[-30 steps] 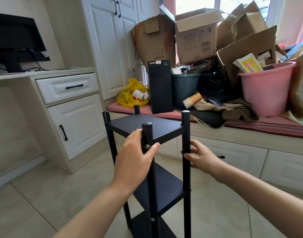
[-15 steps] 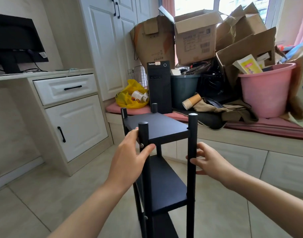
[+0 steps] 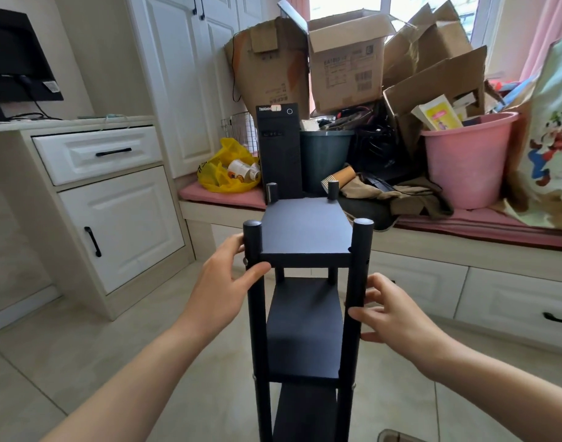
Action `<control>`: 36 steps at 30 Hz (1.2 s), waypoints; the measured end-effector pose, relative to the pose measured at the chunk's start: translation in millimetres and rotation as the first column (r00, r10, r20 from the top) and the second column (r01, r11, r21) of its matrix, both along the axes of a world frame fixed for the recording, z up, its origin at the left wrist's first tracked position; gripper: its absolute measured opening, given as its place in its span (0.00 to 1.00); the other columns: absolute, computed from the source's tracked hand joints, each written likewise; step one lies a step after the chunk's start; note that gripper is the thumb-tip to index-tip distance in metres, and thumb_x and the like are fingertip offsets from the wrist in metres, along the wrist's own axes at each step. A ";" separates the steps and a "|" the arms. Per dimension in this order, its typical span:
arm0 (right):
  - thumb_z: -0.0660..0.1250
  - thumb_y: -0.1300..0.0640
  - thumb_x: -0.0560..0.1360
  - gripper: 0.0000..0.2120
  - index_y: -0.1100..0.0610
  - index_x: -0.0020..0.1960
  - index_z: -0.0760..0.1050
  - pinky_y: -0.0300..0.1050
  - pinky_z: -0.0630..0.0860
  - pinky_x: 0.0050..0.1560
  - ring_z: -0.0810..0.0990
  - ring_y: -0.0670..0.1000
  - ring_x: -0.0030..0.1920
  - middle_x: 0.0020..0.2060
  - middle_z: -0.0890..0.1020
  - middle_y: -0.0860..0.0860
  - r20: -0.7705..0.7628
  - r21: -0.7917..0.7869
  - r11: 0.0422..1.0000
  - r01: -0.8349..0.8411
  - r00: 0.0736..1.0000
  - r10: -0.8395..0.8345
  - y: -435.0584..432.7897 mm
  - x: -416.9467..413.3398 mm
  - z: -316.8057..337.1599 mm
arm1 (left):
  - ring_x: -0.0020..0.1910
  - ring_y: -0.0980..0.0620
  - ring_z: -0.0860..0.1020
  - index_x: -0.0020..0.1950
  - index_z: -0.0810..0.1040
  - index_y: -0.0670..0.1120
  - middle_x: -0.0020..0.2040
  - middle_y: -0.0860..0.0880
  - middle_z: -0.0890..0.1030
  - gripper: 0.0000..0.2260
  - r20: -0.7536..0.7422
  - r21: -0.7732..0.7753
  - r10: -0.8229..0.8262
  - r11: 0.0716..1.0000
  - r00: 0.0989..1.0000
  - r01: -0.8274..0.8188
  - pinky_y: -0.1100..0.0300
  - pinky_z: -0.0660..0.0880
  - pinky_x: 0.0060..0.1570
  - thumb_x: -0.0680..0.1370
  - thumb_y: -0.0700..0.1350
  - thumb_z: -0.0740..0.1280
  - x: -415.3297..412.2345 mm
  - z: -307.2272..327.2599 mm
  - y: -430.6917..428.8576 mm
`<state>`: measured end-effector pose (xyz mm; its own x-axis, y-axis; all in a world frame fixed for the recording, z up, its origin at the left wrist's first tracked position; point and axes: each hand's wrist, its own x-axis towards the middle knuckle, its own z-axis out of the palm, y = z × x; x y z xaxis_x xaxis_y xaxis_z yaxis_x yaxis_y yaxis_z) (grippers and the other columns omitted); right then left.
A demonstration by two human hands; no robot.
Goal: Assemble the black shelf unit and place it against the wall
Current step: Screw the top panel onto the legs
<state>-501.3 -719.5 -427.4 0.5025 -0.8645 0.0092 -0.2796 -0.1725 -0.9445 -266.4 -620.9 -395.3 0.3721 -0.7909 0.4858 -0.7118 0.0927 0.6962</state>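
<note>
Looming behind the black shelf unit (image 3: 305,231) — computer tower (image 3: 279,154), boxes (image 3: 346,59).

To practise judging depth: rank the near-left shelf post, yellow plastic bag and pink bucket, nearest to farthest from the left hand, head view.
1. near-left shelf post, gripped by the left hand
2. yellow plastic bag, ahead on the window seat
3. pink bucket, far right

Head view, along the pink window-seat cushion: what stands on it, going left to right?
Yellow bag → black computer tower → dark bin → pink bucket → cartoon-print bag.
</note>
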 end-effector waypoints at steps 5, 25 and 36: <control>0.66 0.64 0.78 0.08 0.54 0.54 0.72 0.41 0.82 0.42 0.84 0.47 0.42 0.50 0.80 0.50 -0.022 -0.006 1.000 -0.021 1.000 0.021 8.7 -7.1 -5.1 | 0.55 0.72 0.73 0.61 0.73 0.59 0.57 0.64 0.77 0.16 -0.021 0.023 0.042 0.999 0.999 -0.042 0.73 0.68 0.52 0.78 0.46 0.72 -8.9 -1.7 9.8; 0.70 0.65 0.76 0.06 0.57 0.51 0.76 0.51 0.83 0.49 0.85 0.51 0.47 0.46 0.83 0.52 -0.025 0.060 0.997 0.038 0.999 -0.036 -1.3 -30.8 -1.5 | 0.40 0.47 0.87 0.49 0.82 0.35 0.40 0.42 0.87 0.20 -0.691 0.266 0.192 0.964 0.697 -0.001 0.52 0.82 0.49 0.82 0.54 0.65 -69.6 -5.4 17.7; 0.72 0.66 0.73 0.07 0.58 0.49 0.77 0.43 0.83 0.42 0.85 0.50 0.46 0.47 0.84 0.52 -0.041 0.047 0.999 -0.025 0.999 0.027 18.5 -24.2 -8.2 | 0.61 0.49 0.82 0.64 0.80 0.41 0.60 0.45 0.84 0.17 -0.843 0.032 -0.251 0.860 0.476 0.510 0.55 0.75 0.66 0.80 0.48 0.64 -111.6 -31.6 -12.6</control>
